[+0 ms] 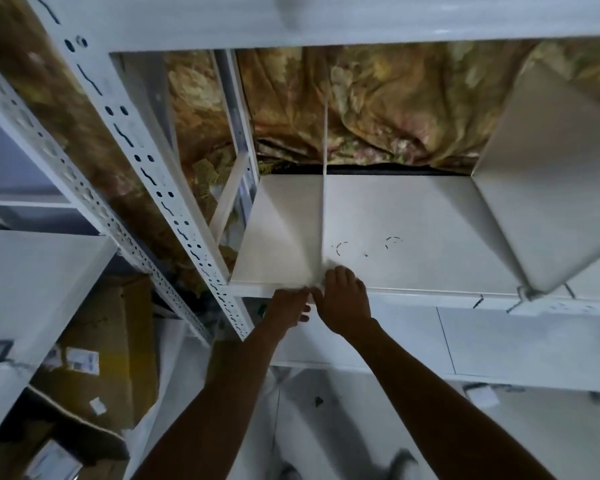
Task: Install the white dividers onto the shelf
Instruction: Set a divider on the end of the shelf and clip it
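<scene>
The divider stands upright on the shelf, seen edge-on. It runs from the back edge to the front edge, nearer the left end than the right. Its top reaches up toward the board above, and its front foot sits right at the front edge, where both hands meet.

The right hand lies over the front edge with its fingers curled round the foot. The left hand comes up from under the lip, just beside it, fingers bent. Blur hides whether it pinches the foot, a fastening, or nothing.

A second divider stands toward the right end of the shelf, broad face showing, with its front corner at the front edge.

As I judge it, that one is in place and the one in hand is set but is being seated or fixed at the front. I cannot tell whether more are to follow.

Dark marks lie on the shelf near the hands. A perforated post carries the left end, a patterned cloth hangs behind, and a box sits low on the left.
</scene>
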`<state>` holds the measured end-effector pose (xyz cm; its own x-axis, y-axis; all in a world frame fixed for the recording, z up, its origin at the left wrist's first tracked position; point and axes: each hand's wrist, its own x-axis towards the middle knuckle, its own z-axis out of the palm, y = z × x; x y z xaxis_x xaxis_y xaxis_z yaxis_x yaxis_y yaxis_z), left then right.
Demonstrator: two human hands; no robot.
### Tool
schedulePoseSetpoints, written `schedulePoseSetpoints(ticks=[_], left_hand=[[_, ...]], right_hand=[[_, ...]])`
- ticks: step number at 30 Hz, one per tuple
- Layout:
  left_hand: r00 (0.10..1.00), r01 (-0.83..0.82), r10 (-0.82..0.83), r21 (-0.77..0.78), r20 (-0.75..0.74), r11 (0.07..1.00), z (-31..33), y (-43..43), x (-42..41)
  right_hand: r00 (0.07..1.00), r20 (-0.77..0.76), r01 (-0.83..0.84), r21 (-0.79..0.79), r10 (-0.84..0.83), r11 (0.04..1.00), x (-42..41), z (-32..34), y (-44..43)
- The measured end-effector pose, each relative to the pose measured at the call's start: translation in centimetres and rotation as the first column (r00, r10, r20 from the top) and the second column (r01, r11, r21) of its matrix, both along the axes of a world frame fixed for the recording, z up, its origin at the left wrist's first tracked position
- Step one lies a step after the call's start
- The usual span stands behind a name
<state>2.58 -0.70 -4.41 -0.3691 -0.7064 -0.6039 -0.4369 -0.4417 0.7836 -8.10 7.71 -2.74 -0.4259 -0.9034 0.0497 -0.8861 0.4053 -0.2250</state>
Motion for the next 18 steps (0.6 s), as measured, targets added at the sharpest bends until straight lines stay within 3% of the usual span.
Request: schedulePoseSetpoints(ticks=[4, 8, 11, 13, 18], left_hand=[[0.998, -0.023, 0.022, 0.016, 0.058, 1.0, -0.2, -0.2, 0.3], [0.996, 0.033, -0.034, 0.013, 0.081, 0.999, 0.4, -0.4, 0.5], [0.996, 0.075, -0.079, 0.073, 0.044, 0.995, 1.1, -0.7, 0.6], [0.996, 0.061, -0.066, 0.084, 0.06, 0.995, 1.0, -0.9, 0.5], [0.998, -0.002, 0.0, 0.022, 0.059, 1.0, 0.0, -0.7, 0.1]], right_hand=[[0.999, 0.022, 0.038, 0.012, -0.039, 0.999, -0.3, 1.0, -0.5], [0.999, 0.044, 0.003, 0.158, -0.01, 0.987, -0.9, 3.5, -1.8], [0.958, 0.283, -0.049, 0.286, -0.036, 0.957, -1.7, 8.1, -3.1], [0.93, 0.365, -0.034, 0.224, -0.051, 0.974, -2.1, 11.3, -3.6], [0.927, 0.375, -0.01, -0.018, 0.016, 1.0, -2.5, 17.0, -4.0]])
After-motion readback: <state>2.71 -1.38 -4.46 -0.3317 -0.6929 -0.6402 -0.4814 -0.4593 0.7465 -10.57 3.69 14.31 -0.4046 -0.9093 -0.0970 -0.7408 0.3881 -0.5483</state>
